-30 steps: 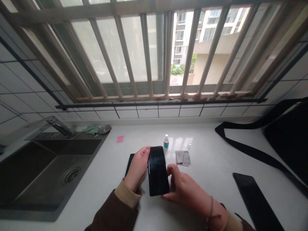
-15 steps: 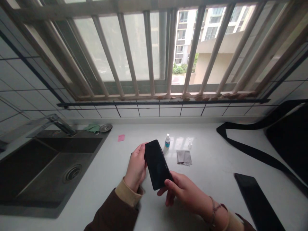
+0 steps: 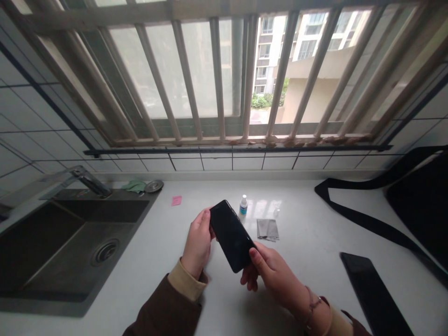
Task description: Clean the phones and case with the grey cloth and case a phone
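A black phone [image 3: 231, 234] with a dark screen is held above the white counter [image 3: 301, 261], tilted with its top end to the upper left. My left hand [image 3: 196, 242] grips its upper left edge with curled fingers. My right hand [image 3: 269, 273] holds its lower right end, thumb on the edge. Just beyond the phone stand a small white dropper bottle [image 3: 243, 205] and a folded grey cloth [image 3: 267, 229]. A small clear item [image 3: 276, 212] lies by the cloth.
A dark steel sink [image 3: 70, 242] with a tap [image 3: 91, 182] lies at the left, a green rag [image 3: 134, 185] and drain plug [image 3: 154, 185] behind it. A pink note [image 3: 176, 200] lies on the counter. Another black slab [image 3: 374, 289] and a black bag with strap [image 3: 413, 205] are at right.
The phone has turned from nearly upright to tilted, top end swinging left. My right hand slid to its lower right end. The dark item under my left hand no longer shows.
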Available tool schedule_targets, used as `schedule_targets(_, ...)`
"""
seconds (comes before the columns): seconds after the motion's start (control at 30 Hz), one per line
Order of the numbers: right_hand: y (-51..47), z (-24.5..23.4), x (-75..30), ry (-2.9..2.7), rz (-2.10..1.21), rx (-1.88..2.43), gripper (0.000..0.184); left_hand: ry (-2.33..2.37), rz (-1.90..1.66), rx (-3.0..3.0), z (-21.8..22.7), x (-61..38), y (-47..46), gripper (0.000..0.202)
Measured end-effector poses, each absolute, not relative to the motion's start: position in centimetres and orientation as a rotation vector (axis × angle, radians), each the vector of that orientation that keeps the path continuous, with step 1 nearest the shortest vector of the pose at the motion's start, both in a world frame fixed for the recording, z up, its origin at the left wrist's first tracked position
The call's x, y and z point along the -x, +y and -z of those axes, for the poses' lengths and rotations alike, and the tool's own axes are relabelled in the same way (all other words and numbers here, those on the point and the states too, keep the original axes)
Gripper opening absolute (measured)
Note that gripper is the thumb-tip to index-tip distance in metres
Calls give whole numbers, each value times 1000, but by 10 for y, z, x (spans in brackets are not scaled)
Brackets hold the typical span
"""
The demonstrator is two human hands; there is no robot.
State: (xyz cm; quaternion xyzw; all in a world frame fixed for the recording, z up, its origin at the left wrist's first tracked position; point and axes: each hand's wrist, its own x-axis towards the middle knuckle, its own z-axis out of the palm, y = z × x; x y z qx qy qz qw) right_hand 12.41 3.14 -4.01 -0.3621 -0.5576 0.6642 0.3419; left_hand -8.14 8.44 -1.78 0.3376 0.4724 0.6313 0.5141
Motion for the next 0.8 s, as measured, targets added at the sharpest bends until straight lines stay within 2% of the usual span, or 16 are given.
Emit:
schedule_targets(0.27,39,43,-124,-1337,-1700,1076,66,1147,-1459,-951,21,83,82,44)
schedule_targets(0.4,41,45,-123,-1278,-1875,965,68,1193,-1527,-962,21,82,82,46)
schedule_targets(0.5,39,44,-121,-1278,-1969,915,76,1188,-1512,-986,21,82,82,45)
schedule_targets(0.67,38,39,-120,-1278,-1897,974,59,1145,-1467,-974,23,81,82,43)
schedule_targets(0.8,37,34,-121,-1323,-1859,997,60,1131,-1443,-950,21,80,81,43)
